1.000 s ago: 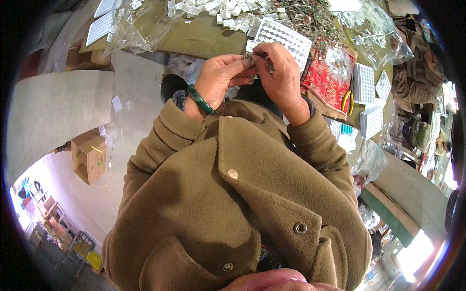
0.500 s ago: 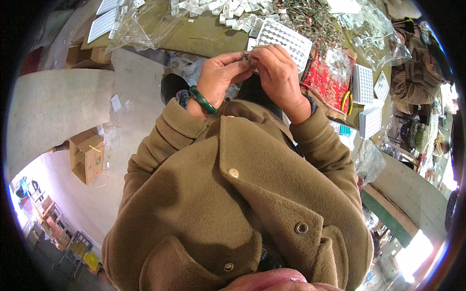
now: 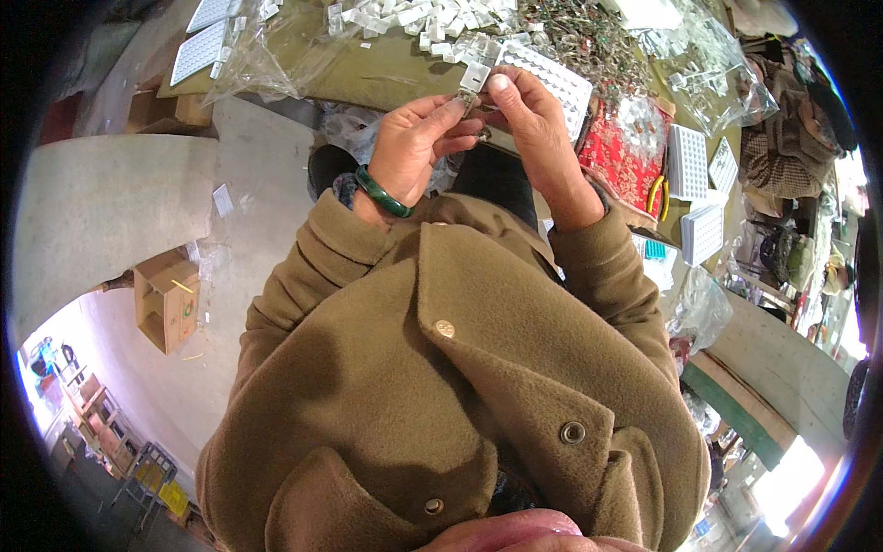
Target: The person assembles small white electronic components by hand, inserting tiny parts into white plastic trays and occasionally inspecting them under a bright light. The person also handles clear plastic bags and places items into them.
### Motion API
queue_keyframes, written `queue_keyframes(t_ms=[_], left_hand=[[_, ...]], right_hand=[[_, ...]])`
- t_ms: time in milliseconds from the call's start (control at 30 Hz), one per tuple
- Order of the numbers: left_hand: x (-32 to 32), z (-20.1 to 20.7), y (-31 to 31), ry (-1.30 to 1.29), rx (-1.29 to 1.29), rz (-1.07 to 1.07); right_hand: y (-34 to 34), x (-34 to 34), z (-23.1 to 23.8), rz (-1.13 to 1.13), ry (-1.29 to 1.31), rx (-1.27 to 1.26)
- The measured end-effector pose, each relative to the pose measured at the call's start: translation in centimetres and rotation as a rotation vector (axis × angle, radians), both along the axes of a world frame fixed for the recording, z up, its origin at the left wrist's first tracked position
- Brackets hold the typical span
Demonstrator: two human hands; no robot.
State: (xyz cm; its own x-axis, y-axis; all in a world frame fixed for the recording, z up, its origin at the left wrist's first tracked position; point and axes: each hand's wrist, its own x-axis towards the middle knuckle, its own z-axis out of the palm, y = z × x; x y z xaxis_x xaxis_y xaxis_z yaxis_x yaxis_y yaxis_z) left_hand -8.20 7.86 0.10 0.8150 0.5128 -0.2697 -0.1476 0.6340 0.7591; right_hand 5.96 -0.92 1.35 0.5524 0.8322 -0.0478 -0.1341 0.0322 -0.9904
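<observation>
Most of the view is filled by the brown coat [image 3: 368,313], below the olive bench [image 3: 359,78], on which the work is laid out. To the left on the floor a carton [image 3: 167,299] is seen, with a small printed mark on its side that cannot be read at this size. At the bench's near right edge a red cloth [image 3: 612,152] with a pale flower pattern is spread, and above it a tangled heap [image 3: 584,41] of thin wiry bits is piled. A white tray [image 3: 561,87] with rows of dark-edged rounds is set just beyond the hands, near the loose white pieces [image 3: 446,23]. The two hands are raised close together at the bench's near edge. The grip of the left hand [image 3: 414,138] is clamped, thumb against fingers, on the lower end of the tab; whether the right hand [image 3: 535,124], its thumb beside the tab, is pressed on it cannot be told. On the cloth's right edge yellow-handled pliers [image 3: 659,196] are laid. On the left wrist a green bangle [image 3: 382,191] is worn. The coat's button [image 3: 444,328] is marked with an unclear design. Smallest is the white tab [image 3: 475,76], held upward between the hands, in front of the tray.
</observation>
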Motion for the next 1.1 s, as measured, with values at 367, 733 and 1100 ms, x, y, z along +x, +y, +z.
queue_keyframes(t_ms=[367, 733, 1100], left_hand=[[-0.4, -0.6, 0.6, -0.122, -0.408, -0.163], [0.0, -1.9, 0.5, -0.044, -0.654, -0.229], [0.4, -1.5, -0.1, -0.033, -0.633, -0.232]], right_hand=[[-0.6, -0.2, 0.4, 0.175, -0.016, -0.148], [-1.0, 1.0, -0.5, 0.224, 0.379, -0.025], [-2.9, 0.9, -0.3, 0.258, -0.569, -0.014]])
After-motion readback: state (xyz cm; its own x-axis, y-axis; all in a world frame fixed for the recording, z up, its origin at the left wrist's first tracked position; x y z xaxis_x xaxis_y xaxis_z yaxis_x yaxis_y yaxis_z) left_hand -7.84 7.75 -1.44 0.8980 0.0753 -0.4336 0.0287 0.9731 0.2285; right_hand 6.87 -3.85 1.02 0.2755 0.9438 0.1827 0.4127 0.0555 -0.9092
